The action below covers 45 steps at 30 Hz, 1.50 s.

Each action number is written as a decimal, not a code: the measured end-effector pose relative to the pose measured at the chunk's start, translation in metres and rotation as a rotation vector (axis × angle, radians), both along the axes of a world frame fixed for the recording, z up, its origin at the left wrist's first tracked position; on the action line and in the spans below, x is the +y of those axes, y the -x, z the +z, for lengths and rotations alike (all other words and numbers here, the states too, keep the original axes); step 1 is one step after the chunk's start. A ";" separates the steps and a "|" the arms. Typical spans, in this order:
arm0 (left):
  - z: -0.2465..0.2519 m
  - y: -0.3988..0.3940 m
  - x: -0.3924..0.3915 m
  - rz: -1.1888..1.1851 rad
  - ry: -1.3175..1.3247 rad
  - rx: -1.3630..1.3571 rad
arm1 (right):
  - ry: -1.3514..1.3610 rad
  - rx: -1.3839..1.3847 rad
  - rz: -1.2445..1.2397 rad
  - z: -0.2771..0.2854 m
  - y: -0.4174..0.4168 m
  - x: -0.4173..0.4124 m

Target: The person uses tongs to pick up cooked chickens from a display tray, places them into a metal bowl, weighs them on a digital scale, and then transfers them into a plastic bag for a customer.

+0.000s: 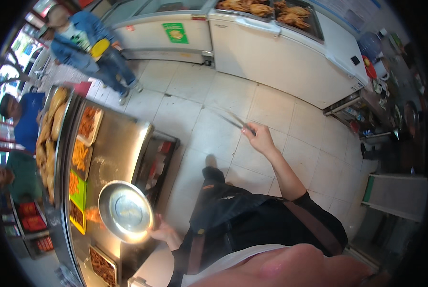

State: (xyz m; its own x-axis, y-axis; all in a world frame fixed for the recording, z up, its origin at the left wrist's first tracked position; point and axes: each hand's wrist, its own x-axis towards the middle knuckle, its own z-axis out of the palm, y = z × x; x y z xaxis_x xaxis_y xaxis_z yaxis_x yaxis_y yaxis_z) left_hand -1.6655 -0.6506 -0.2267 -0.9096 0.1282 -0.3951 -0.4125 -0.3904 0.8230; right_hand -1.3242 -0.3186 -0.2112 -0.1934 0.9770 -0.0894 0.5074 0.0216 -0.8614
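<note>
My left hand grips the rim of a round stainless steel bowl, which looks bare inside and is tilted over the front of the metal counter. My right hand is closed around the handles of metal tongs. Their tips spread a little apart over the floor, blurred, with nothing seen between them. Close by the bowl on the counter are a green tray of orange pieces, a yellow tray of dark food, and a metal tray of brown food.
Whole cooked poultry lies on the raised counter shelf. Several people stand beyond it; one in a denim jacket holds a yellow object. A white chest freezer bears trays of poultry. Tiled floor lies between.
</note>
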 end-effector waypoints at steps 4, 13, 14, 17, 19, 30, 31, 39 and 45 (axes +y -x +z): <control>-0.024 -0.050 0.158 -0.238 0.011 -0.057 | -0.041 0.365 -0.214 -0.024 -0.070 0.128; -0.046 -0.167 0.504 -0.498 -0.127 -0.158 | -0.070 0.111 -0.428 -0.009 -0.247 0.396; -0.044 -0.179 0.531 -0.523 -0.133 -0.169 | -0.101 0.094 -0.445 -0.004 -0.265 0.422; -0.027 -0.206 0.591 -0.605 -0.138 -0.146 | -0.119 0.087 -0.513 0.011 -0.316 0.489; -0.023 -0.225 0.625 -0.629 -0.109 -0.114 | -0.092 0.085 -0.563 0.006 -0.367 0.539; -0.009 -0.415 0.751 -0.461 0.103 -0.037 | 0.137 -0.243 -0.409 -0.013 -0.531 0.744; -0.005 -0.430 0.763 -0.462 0.079 -0.069 | 0.151 -0.233 -0.372 -0.012 -0.531 0.757; 0.017 -0.500 0.845 -0.439 0.075 -0.044 | -0.116 -0.178 -0.240 -0.066 -0.515 0.828; 0.037 -0.519 0.875 -0.542 0.084 0.115 | 0.137 0.467 -0.288 -0.063 -0.528 0.829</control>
State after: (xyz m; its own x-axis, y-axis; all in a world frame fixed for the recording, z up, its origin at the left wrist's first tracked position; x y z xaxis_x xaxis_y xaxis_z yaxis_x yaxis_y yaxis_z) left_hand -1.1465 0.2242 -0.1894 -0.7601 0.5622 -0.3259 -0.4414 -0.0786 0.8938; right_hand -0.7959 0.5101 -0.2741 0.0296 0.9818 -0.1878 0.0409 -0.1889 -0.9811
